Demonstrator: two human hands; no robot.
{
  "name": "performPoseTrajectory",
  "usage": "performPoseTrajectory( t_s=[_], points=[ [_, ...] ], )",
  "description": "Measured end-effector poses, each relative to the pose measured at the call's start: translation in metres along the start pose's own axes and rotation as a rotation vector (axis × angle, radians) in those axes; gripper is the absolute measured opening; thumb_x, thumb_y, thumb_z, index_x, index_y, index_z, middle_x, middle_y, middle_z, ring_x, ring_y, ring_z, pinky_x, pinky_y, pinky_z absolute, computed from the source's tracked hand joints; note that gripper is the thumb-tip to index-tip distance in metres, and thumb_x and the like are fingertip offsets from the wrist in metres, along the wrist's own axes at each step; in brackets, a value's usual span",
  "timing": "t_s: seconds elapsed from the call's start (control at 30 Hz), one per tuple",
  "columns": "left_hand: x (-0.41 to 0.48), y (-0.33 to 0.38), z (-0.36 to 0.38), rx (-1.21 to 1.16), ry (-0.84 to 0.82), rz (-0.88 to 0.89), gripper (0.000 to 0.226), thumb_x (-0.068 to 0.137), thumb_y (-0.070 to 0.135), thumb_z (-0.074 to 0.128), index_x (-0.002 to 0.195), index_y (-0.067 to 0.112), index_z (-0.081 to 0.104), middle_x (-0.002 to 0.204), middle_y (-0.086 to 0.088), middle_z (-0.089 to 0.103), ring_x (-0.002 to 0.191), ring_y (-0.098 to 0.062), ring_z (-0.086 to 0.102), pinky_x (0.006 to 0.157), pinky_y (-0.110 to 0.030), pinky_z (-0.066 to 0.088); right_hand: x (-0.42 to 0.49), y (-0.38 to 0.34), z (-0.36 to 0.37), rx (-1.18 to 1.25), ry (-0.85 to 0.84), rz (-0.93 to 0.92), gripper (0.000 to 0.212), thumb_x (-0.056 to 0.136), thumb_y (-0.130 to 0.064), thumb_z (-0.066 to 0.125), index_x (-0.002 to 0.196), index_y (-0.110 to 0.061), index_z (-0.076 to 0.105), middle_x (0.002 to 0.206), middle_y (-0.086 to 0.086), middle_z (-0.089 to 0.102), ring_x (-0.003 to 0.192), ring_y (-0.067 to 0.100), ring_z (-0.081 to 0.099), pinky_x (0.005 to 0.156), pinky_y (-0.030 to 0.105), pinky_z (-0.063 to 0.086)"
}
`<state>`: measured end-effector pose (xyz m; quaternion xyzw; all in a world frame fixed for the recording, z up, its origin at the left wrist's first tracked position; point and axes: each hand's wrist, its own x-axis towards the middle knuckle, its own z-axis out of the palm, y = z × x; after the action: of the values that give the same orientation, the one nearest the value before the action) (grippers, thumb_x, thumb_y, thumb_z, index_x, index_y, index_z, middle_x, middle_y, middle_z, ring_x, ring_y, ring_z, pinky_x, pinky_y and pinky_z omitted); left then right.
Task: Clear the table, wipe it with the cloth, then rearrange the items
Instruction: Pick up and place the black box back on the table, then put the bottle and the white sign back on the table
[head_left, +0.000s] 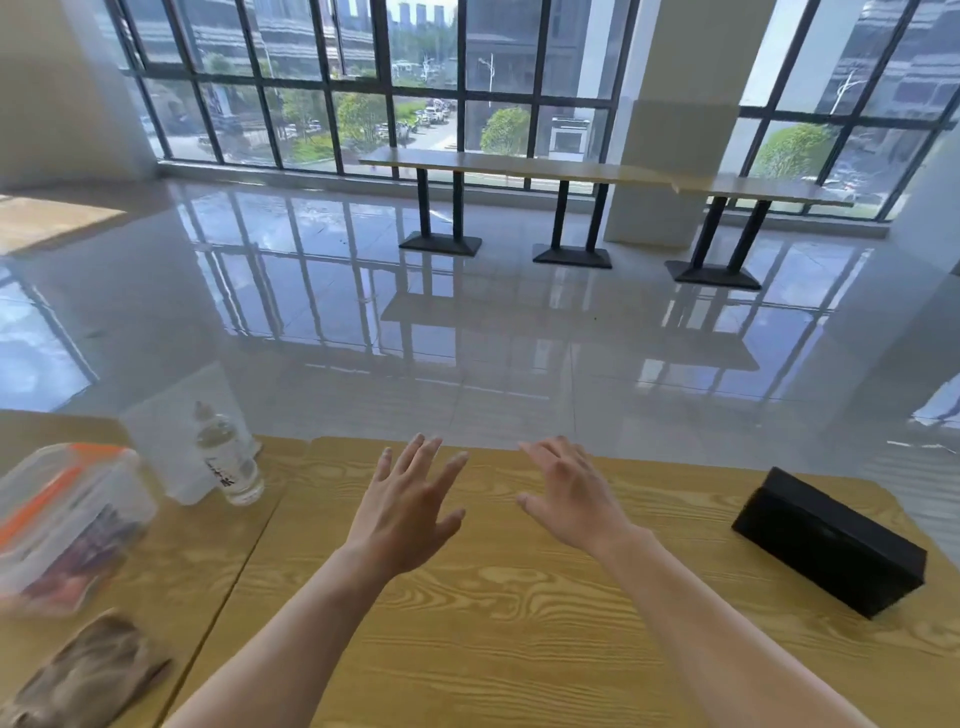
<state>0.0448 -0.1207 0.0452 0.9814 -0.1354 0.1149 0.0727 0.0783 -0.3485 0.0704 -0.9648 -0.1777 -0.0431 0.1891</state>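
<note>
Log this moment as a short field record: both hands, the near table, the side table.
left hand: open, fingers spread, over the near table, holding nothing
right hand: open, fingers spread, beside the left, holding nothing
near table: black box at its right end
side table: plastic container, upright water bottle, brown cloth nearest the camera

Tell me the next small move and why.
Probably reach the right hand to the black box and lift it off: it is the one item seen on this table, that hand is open and nearer it, and the cloth lies at the left.
</note>
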Motion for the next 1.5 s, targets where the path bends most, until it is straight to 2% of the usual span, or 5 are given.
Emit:
performPoseTrajectory(
  t_s=[0.3, 0.83, 1.1, 1.3, 1.5],
  points=[
    [-0.064, -0.098, -0.037, 0.033, 0.050, -0.232, 0.068, 0.088, 0.051, 0.059, 0.148, 0.032, 0.033, 0.155, -0.010, 0.032, 0.148, -0.028, 0.021, 0.116, -0.055, 0.024, 0.037, -0.106, 0.039, 0.031, -0.110, -0.180, 0.069, 0.086, -0.036, 0.068, 0.147, -0.020, 0.039, 0.136, 0.004, 0.048, 0.126, 0.024, 0.042, 0.105, 0.037, 0.040],
    [-0.105, -0.171, -0.057, 0.129, 0.065, -0.506, 0.064, 0.085, 0.044, 0.066, 0.142, 0.029, 0.041, 0.144, -0.008, 0.046, 0.136, -0.028, 0.041, 0.109, -0.054, 0.036, 0.113, -0.189, 0.087, 0.132, -0.196, -0.440, 0.063, 0.088, -0.030, 0.067, 0.145, -0.016, 0.043, 0.130, 0.007, 0.054, 0.122, 0.025, 0.049, 0.101, 0.033, 0.041],
    [-0.083, -0.281, -0.066, 0.125, 0.094, -0.562, 0.060, 0.082, 0.037, 0.071, 0.137, 0.024, 0.050, 0.141, -0.013, 0.049, 0.129, -0.035, 0.046, 0.099, -0.053, 0.043, 0.180, -0.261, 0.132, 0.121, -0.221, -0.422, 0.054, 0.086, -0.024, 0.067, 0.137, -0.014, 0.051, 0.119, 0.010, 0.059, 0.109, 0.029, 0.057, 0.091, 0.038, 0.048],
    [-0.051, -0.363, -0.064, 0.136, 0.085, -0.509, 0.060, 0.078, 0.030, 0.076, 0.133, 0.019, 0.055, 0.130, -0.014, 0.055, 0.120, -0.036, 0.052, 0.093, -0.053, 0.047, 0.235, -0.318, 0.172, 0.118, -0.232, -0.374, 0.048, 0.084, -0.026, 0.069, 0.130, -0.018, 0.057, 0.112, 0.008, 0.059, 0.105, 0.030, 0.058, 0.088, 0.041, 0.050],
    [-0.027, -0.406, -0.052, 0.014, 0.038, -0.544, 0.058, 0.085, 0.024, 0.069, 0.139, 0.018, 0.049, 0.135, -0.016, 0.052, 0.124, -0.036, 0.050, 0.095, -0.045, 0.045, 0.266, -0.347, 0.202, 0.085, -0.305, -0.331, 0.053, 0.087, -0.020, 0.062, 0.138, -0.017, 0.050, 0.130, 0.009, 0.053, 0.117, 0.032, 0.053, 0.097, 0.040, 0.045]
  ],
)
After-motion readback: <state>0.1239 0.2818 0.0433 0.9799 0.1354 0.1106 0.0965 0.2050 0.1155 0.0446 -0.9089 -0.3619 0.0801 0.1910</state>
